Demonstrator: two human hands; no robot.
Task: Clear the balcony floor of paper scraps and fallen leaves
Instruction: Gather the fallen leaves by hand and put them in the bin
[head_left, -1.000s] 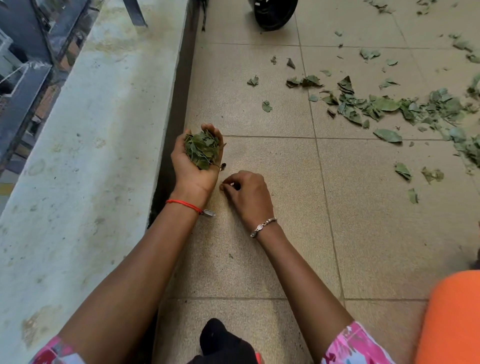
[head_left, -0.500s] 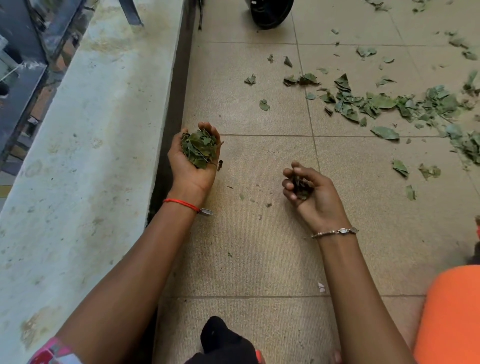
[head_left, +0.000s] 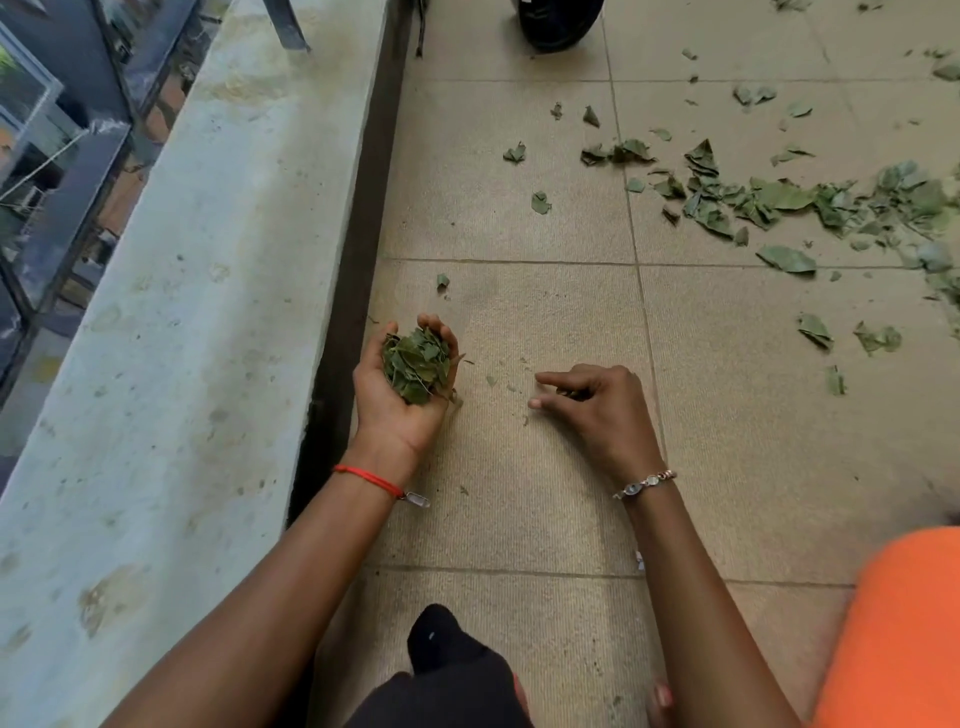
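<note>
My left hand (head_left: 387, 410) is cupped palm up just above the tan tiled floor (head_left: 545, 493), holding a pile of green leaves (head_left: 416, 364). My right hand (head_left: 597, 402) hovers palm down to its right, forefinger and thumb reaching toward tiny leaf bits (head_left: 491, 381) on the tile; whether it holds anything cannot be told. A long trail of fallen leaves (head_left: 779, 200) lies across the tiles at the upper right, with single leaves (head_left: 540, 202) scattered nearer. A small white paper scrap (head_left: 639, 557) shows by my right forearm.
A concrete parapet wall (head_left: 208, 312) runs along the left, with a dark gutter gap (head_left: 353, 291) at its foot. A black round object (head_left: 558, 23) stands at the top. An orange shape (head_left: 904, 634) fills the lower right; a dark cloth (head_left: 447, 670) lies at the bottom centre.
My right hand turned from palm up with leaf bits to palm down and moved left toward the small bits. My left hand kept its leaves and sits lower in view.
</note>
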